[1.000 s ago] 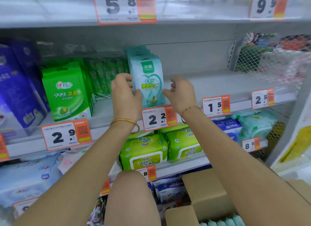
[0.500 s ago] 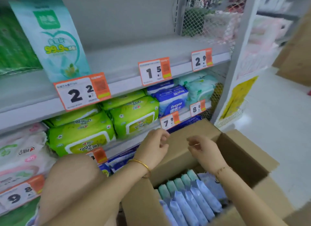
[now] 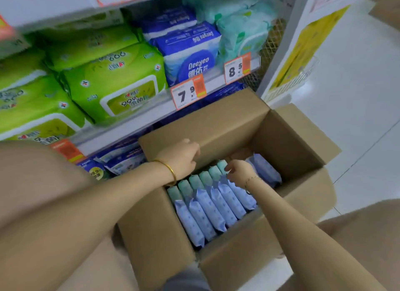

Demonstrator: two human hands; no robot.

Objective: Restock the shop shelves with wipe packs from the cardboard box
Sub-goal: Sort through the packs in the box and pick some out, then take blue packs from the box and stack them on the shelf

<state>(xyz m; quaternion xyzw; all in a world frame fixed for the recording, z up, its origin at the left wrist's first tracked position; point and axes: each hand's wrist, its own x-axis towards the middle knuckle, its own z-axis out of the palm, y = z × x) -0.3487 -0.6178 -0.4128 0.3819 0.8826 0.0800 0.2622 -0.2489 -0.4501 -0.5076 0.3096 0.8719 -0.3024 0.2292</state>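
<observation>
While the left hand (image 3: 179,158) hangs loosely curled & empty over the cardboard box (image 3: 203,128), best approach imo: pinch one end pack, lift straight up w/o dragging neighbours. Wipe packs (image 3: 216,208) stand on edge inside in tight rows, long axes running far side to near side. Right hand (image 3: 240,171) curls at the teal tops; can't tell if it's gripping.
</observation>
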